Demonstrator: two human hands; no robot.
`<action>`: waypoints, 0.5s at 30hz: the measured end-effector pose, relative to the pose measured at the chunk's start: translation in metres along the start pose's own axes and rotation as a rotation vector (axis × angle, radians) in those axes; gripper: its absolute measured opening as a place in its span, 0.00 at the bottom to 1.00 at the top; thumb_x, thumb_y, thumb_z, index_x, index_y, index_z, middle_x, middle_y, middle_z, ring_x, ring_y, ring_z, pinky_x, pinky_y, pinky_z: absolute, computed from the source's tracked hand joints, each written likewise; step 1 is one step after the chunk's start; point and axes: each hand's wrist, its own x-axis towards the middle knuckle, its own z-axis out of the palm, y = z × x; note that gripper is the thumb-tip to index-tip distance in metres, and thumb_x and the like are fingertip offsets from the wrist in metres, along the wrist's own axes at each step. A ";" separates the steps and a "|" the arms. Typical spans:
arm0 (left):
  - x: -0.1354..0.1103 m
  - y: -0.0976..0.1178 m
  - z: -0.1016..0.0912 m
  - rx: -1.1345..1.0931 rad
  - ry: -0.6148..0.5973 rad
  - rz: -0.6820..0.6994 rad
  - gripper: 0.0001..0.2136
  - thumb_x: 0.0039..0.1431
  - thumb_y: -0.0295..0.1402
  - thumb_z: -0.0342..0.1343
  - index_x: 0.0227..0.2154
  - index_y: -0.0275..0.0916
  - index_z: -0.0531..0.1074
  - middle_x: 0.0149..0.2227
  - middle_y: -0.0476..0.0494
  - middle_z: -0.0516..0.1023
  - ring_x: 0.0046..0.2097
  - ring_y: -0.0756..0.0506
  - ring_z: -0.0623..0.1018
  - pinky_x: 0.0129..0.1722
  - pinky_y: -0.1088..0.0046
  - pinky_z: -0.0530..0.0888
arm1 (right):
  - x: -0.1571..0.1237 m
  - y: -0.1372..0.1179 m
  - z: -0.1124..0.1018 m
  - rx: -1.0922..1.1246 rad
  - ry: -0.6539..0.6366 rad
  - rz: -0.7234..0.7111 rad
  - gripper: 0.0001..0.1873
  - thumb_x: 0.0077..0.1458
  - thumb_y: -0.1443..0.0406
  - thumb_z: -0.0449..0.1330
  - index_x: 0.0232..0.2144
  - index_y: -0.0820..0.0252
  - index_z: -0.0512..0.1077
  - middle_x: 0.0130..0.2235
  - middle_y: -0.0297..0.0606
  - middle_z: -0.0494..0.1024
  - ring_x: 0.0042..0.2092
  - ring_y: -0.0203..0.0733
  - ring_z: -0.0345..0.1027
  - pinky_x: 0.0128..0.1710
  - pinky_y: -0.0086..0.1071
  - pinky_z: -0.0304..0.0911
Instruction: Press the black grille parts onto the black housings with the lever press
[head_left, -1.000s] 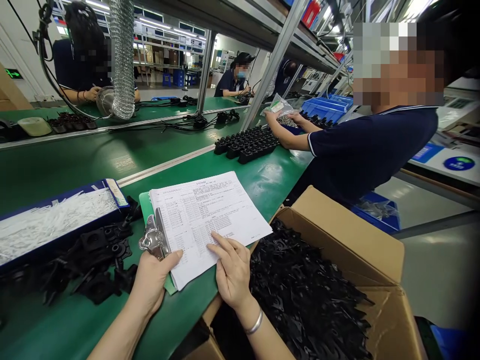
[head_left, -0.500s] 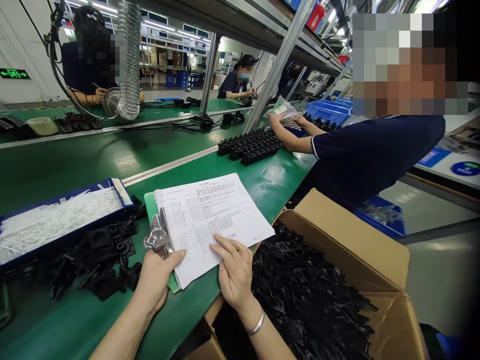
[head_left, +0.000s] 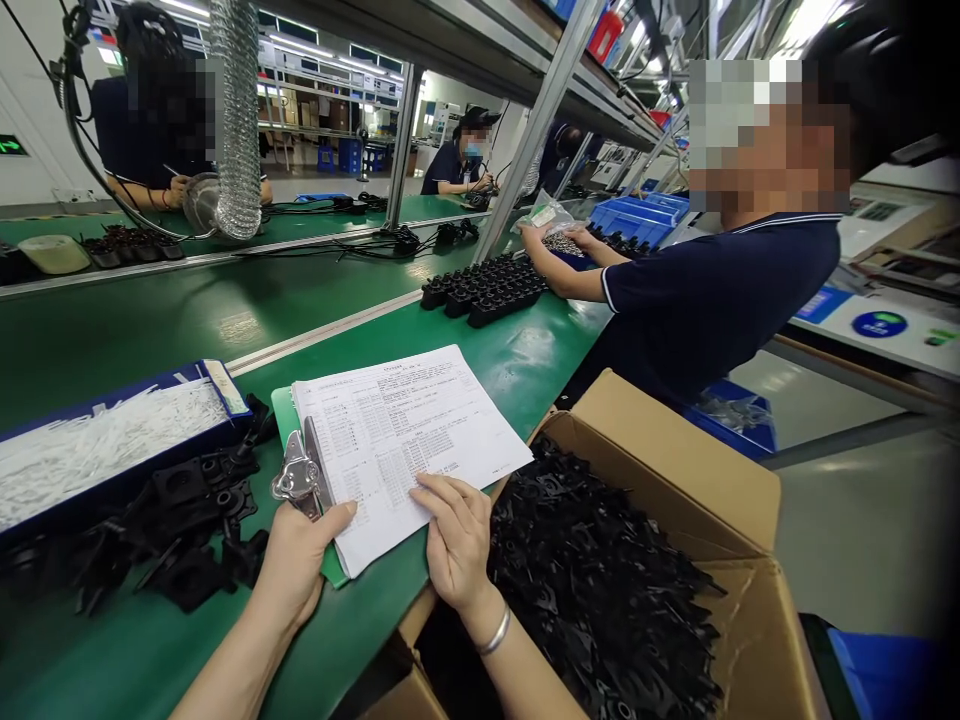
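Note:
A green clipboard (head_left: 284,407) bears a stack of printed sheets (head_left: 390,420) under a metal clip (head_left: 298,474). My left hand (head_left: 296,560) grips the clipboard's near left corner, thumb on top of the paper and the other fingers underneath, out of sight. On the lower edge of the top sheet rest the fingertips of my right hand (head_left: 457,545); its fingers are stretched out and hold nothing. A metal bracelet (head_left: 496,632) circles my right wrist.
Left of the clipboard, a blue tray (head_left: 229,390) holds thin white pieces, with loose black parts (head_left: 187,500) before it. A cardboard box (head_left: 675,460) full of black parts (head_left: 600,570) stands at right. Beyond, a co-worker (head_left: 697,290) handles a plastic bag (head_left: 546,215) beside rows of black parts (head_left: 487,290).
The whole view has shifted slightly, so the scene sits further left. Both hands keep their places on the clipboard and paper. The co-worker at right has turned their head a little.

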 end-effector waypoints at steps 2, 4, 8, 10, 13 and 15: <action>0.001 0.000 0.000 0.006 -0.001 0.009 0.36 0.34 0.37 0.76 0.51 0.33 0.76 0.48 0.34 0.82 0.54 0.30 0.78 0.59 0.52 0.71 | -0.002 0.001 0.002 0.021 0.025 -0.005 0.22 0.60 0.72 0.46 0.52 0.55 0.71 0.52 0.39 0.75 0.53 0.50 0.64 0.51 0.47 0.57; 0.001 0.000 -0.001 0.012 -0.009 0.019 0.35 0.36 0.37 0.76 0.51 0.33 0.76 0.49 0.35 0.82 0.56 0.30 0.77 0.60 0.52 0.71 | -0.004 0.002 0.003 0.033 0.037 -0.003 0.22 0.60 0.72 0.46 0.51 0.56 0.72 0.51 0.40 0.76 0.53 0.50 0.64 0.51 0.48 0.57; 0.000 0.001 -0.001 0.018 -0.006 -0.002 0.34 0.35 0.37 0.76 0.50 0.34 0.77 0.50 0.35 0.81 0.56 0.30 0.77 0.60 0.52 0.71 | -0.009 0.003 0.006 0.049 0.059 0.004 0.22 0.59 0.73 0.46 0.50 0.57 0.72 0.51 0.41 0.76 0.51 0.49 0.63 0.50 0.48 0.57; -0.001 0.002 0.000 0.023 0.005 -0.026 0.34 0.34 0.38 0.77 0.49 0.34 0.78 0.50 0.35 0.81 0.56 0.29 0.77 0.59 0.52 0.72 | -0.012 0.003 0.007 0.061 0.086 0.008 0.22 0.59 0.74 0.45 0.49 0.57 0.72 0.50 0.41 0.76 0.49 0.48 0.63 0.49 0.47 0.57; -0.001 0.005 0.001 0.017 0.017 -0.039 0.35 0.33 0.37 0.77 0.50 0.34 0.77 0.51 0.35 0.81 0.55 0.29 0.76 0.59 0.52 0.72 | -0.015 0.002 0.009 0.074 0.107 0.014 0.22 0.58 0.74 0.45 0.48 0.57 0.72 0.49 0.41 0.76 0.48 0.48 0.64 0.48 0.47 0.58; -0.001 0.006 0.002 0.008 0.017 -0.042 0.36 0.33 0.37 0.77 0.50 0.35 0.77 0.51 0.35 0.81 0.55 0.29 0.77 0.59 0.52 0.72 | -0.016 0.002 0.009 0.082 0.105 0.018 0.22 0.58 0.75 0.45 0.47 0.57 0.71 0.49 0.41 0.76 0.48 0.48 0.64 0.48 0.47 0.58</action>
